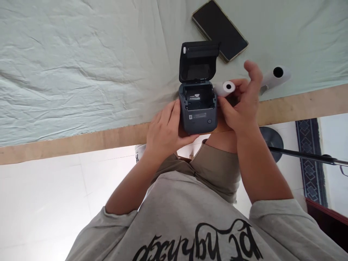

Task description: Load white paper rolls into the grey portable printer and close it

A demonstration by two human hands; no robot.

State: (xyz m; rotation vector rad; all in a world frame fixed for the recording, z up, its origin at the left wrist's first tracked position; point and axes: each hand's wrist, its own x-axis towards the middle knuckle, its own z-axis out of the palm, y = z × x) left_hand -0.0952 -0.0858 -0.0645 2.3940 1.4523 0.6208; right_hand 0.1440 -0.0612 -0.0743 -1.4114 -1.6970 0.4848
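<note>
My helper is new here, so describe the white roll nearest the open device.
At the edge of the cloth-covered table, find the dark device with its lid raised. Just right of it, at the right hand, is the white roll. It looks slimmer than the other white roll beyond that hand.

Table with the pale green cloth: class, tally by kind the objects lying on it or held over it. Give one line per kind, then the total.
Printer: 1
White rolls: 2
Phone: 1
Total: 4
</note>
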